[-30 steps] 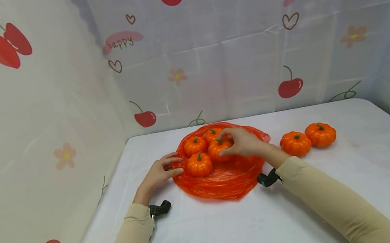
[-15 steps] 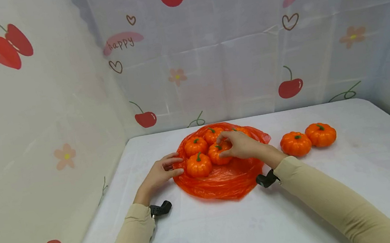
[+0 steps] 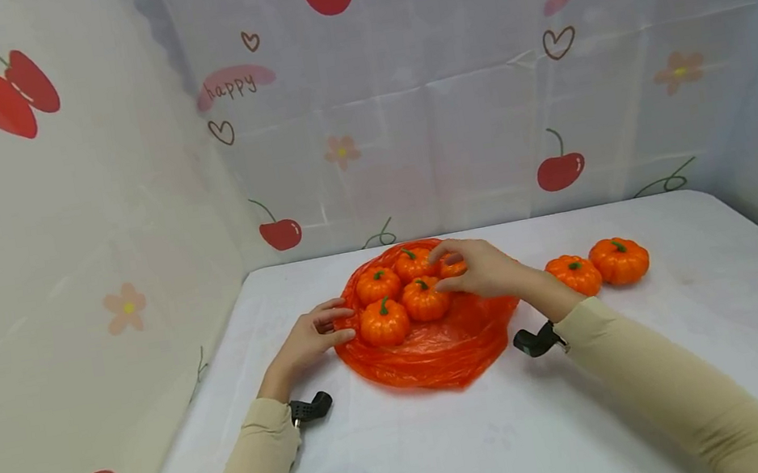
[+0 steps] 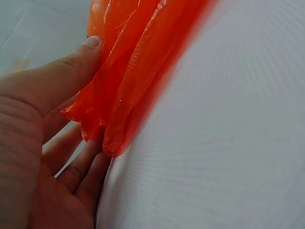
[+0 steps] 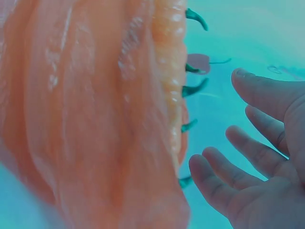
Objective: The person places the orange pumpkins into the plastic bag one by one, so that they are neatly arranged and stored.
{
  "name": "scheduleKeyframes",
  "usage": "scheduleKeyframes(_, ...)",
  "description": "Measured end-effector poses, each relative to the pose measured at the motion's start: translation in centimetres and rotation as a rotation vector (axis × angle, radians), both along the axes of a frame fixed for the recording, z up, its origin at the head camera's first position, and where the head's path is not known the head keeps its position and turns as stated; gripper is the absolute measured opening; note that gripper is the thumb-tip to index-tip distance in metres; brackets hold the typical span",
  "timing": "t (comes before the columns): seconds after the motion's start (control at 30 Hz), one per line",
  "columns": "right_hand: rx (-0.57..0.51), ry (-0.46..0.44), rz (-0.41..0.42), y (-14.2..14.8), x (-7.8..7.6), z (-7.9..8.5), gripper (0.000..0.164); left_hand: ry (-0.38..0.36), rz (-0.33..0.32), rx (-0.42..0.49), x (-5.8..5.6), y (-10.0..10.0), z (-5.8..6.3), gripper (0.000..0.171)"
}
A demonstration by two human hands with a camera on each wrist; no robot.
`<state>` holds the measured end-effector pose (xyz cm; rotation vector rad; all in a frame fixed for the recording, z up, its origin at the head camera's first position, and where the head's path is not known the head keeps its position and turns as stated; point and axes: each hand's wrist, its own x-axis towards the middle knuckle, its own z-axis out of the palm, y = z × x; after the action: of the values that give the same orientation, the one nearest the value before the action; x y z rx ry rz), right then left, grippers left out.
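A crumpled red plastic bag [image 3: 434, 359] lies spread on the table, its mouth facing up. Several small orange pumpkins [image 3: 385, 323] with green stems sit together inside it. At the bag's left edge is my left hand [image 3: 307, 335]; in the left wrist view its thumb [image 4: 78, 64] touches the plastic, and some fingertips lie against the folds, with a gap between thumb and fingers. Over the bag's right side hovers my right hand [image 3: 490, 267], fingers spread and holding nothing. It partly covers the rightmost pumpkin [image 3: 453, 268] in the bag.
Two more orange pumpkins, a nearer one [image 3: 574, 275] and a farther one [image 3: 619, 260], stand on the white table [image 3: 448, 455] right of the bag. Patterned sheets [image 3: 438, 138] rise behind the table and at its sides.
My right hand has let go of the front middle pumpkin and moved right and slightly up. The pumpkin rests among the others in the bag. My left hand has stayed by the bag's edge.
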<state>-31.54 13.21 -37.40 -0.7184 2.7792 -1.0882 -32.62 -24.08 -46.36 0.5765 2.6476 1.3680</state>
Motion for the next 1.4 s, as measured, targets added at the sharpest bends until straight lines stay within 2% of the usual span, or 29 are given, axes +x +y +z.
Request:
scheduleKeyframes(0.17,-0.042,0.004,-0.018,1.3,0.5,0.5,0.039,-0.013,0.008,0.004,0.1,-0.1,-0.1,0.043)
scheduleKeyframes(0.33,-0.073,0.008,-0.030,2.7,1.1,0.2,0.039,-0.012,0.010,0.004,0.2,-0.1,-0.1,0.044)
scheduleKeyframes(0.57,-0.119,-0.026,-0.051,5.4,2.4,0.2,0.042,-0.013,0.013,0.009,0.3,-0.1,-0.2,0.044)
scheduleKeyframes(0.73,-0.111,0.039,-0.058,7.7,2.5,0.5,0.042,-0.008,0.009,0.000,0.2,0.0,-0.1,0.043)
scheduleKeyframes(0.9,-0.085,0.054,-0.134,10.0,3.0,1.2,0.050,-0.011,0.035,-0.022,0.0,0.0,0.5,0.042)
scheduleKeyframes(1.07,-0.089,0.037,-0.204,12.2,3.5,1.7,0.053,-0.013,0.034,-0.026,0.2,-0.1,0.5,0.043)
scheduleKeyframes(1.4,-0.058,-0.007,-0.273,17.1,3.2,2.4,0.063,-0.001,0.014,-0.029,0.4,0.0,0.5,0.046)
